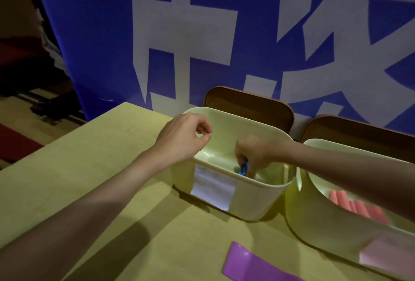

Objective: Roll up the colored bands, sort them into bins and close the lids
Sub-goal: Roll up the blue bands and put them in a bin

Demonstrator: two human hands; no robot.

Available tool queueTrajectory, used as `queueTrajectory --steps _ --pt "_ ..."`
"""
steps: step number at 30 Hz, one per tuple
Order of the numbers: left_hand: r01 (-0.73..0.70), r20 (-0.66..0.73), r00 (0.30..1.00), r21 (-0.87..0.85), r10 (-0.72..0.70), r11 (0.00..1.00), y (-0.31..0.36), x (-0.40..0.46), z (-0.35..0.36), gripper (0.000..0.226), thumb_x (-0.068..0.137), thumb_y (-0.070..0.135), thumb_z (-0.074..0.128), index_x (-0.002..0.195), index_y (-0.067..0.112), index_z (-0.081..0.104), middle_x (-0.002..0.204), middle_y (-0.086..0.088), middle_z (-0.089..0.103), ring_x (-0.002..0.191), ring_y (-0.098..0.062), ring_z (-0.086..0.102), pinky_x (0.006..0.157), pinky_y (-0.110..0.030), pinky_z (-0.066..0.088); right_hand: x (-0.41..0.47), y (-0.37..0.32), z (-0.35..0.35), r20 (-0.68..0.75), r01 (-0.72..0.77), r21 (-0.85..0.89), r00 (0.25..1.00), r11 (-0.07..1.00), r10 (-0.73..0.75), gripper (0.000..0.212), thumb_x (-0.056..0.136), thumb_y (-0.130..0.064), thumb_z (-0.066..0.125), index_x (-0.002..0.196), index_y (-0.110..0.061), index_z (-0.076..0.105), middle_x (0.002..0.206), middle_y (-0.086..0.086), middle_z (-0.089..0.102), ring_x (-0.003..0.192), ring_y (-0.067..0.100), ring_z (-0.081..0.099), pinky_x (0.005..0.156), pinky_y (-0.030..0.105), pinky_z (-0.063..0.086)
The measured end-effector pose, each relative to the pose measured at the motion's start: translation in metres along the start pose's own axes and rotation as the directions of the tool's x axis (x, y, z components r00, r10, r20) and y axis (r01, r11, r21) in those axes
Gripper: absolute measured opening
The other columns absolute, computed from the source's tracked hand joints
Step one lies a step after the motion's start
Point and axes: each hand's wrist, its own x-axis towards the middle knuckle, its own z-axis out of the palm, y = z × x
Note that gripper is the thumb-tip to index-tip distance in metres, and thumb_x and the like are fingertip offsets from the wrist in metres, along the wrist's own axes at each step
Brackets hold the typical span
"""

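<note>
My right hand [254, 153] reaches down inside a cream bin [253, 197] and is closed on a rolled blue band [243, 168]. My left hand [186, 138] hovers over the bin's left rim with its fingers curled and nothing in them. A second cream bin [314, 220] to the right holds several rolled pink bands [357, 205]; my right forearm crosses over it. A flat purple band [251, 262] lies unrolled on the wooden table [89, 179] in front of the bins. Both bins have their brown lids [249, 105] standing up behind them.
A white label [213, 187] is stuck on the first bin's front and a pale pink label [386, 253] on the second. A blue and white banner [202, 33] hangs right behind the bins. The table's left edge drops to a dark floor.
</note>
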Motion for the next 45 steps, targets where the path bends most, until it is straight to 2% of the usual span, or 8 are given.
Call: queueTrajectory --steps 5,17,19,22,29,35,42,45 --pt "0.019 0.026 0.999 0.017 -0.019 1.0 0.0 0.001 0.001 0.008 0.085 0.023 0.066 0.091 0.026 0.07 0.087 0.015 0.068 0.083 0.001 0.061 0.069 -0.022 0.049 0.001 0.003 0.011 0.027 0.0 -0.041 1.0 0.999 0.001 0.033 0.074 -0.017 0.082 0.102 -0.005 0.068 0.107 0.009 0.065 0.094 0.021 0.059 0.075 0.028 0.05" --pt "0.052 0.04 0.998 0.052 -0.055 0.997 0.004 0.0 -0.003 0.008 0.084 0.023 0.068 0.09 0.025 0.072 0.087 0.015 0.068 0.08 0.002 0.06 0.07 -0.023 0.05 -0.011 -0.004 0.009 0.064 0.045 -0.159 0.997 0.986 -0.035 0.031 0.084 -0.006 0.07 0.113 -0.003 0.061 0.116 0.013 0.061 0.084 0.017 0.048 0.056 0.02 0.037" --pt "0.055 0.042 0.997 0.058 -0.057 0.997 0.005 0.0 -0.003 0.008 0.084 0.024 0.068 0.091 0.024 0.072 0.087 0.015 0.068 0.076 0.004 0.058 0.069 -0.022 0.05 -0.013 -0.006 0.008 0.071 0.049 -0.161 0.997 0.986 -0.038 0.033 0.084 -0.008 0.071 0.114 -0.002 0.061 0.116 0.013 0.061 0.084 0.017 0.048 0.061 0.021 0.04" --pt "0.051 0.047 0.997 0.069 -0.054 0.996 0.005 0.0 -0.003 0.008 0.084 0.024 0.068 0.091 0.024 0.072 0.088 0.014 0.068 0.07 0.008 0.054 0.063 -0.015 0.043 -0.015 -0.007 0.005 0.08 0.047 -0.141 0.996 0.989 -0.036 0.034 0.084 -0.018 0.072 0.113 -0.003 0.06 0.109 0.01 0.06 0.085 0.018 0.05 0.071 0.027 0.044" --pt "0.043 0.052 0.997 0.087 -0.048 0.995 0.007 -0.001 -0.004 0.01 0.085 0.024 0.068 0.094 0.022 0.072 0.09 0.012 0.068 0.067 0.008 0.053 0.059 -0.011 0.038 -0.019 -0.009 0.003 0.105 0.051 -0.157 0.994 0.986 -0.035 0.025 0.091 -0.023 0.063 0.105 -0.002 0.063 0.092 0.008 0.056 0.078 0.02 0.048 0.067 0.028 0.039" --pt "0.049 0.064 0.996 0.092 -0.055 0.995 0.008 0.0 -0.004 0.012 0.085 0.025 0.069 0.095 0.02 0.072 0.089 0.011 0.068 0.081 -0.001 0.061 0.071 -0.024 0.052 -0.017 -0.011 0.001 0.132 0.028 -0.225 0.991 0.974 0.002 0.03 0.092 -0.028 0.061 0.073 -0.008 0.049 0.078 0.003 0.05 0.078 0.022 0.048 0.061 0.029 0.036" --pt "0.012 0.047 0.999 0.072 -0.016 0.997 0.015 0.001 -0.01 0.012 0.087 0.021 0.065 0.096 0.016 0.072 0.091 0.007 0.069 0.084 -0.004 0.062 0.07 -0.019 0.047 -0.016 -0.01 -0.005 0.169 -0.043 -0.181 0.983 0.983 0.074 0.03 0.097 -0.032 0.052 0.096 -0.004 0.064 0.096 0.011 0.063 0.082 0.026 0.053 0.074 0.033 0.044" --pt "-0.003 0.033 0.999 0.058 0.001 0.998 0.024 -0.004 -0.015 0.017 0.088 0.021 0.063 0.102 0.015 0.07 0.095 0.005 0.069 0.089 -0.007 0.063 0.074 -0.021 0.047 -0.024 -0.012 -0.019 0.071 -0.095 -0.122 0.992 0.988 0.104 0.041 0.098 -0.038 0.051 0.117 -0.004 0.06 0.117 0.011 0.061 0.103 0.029 0.057 0.088 0.035 0.046"
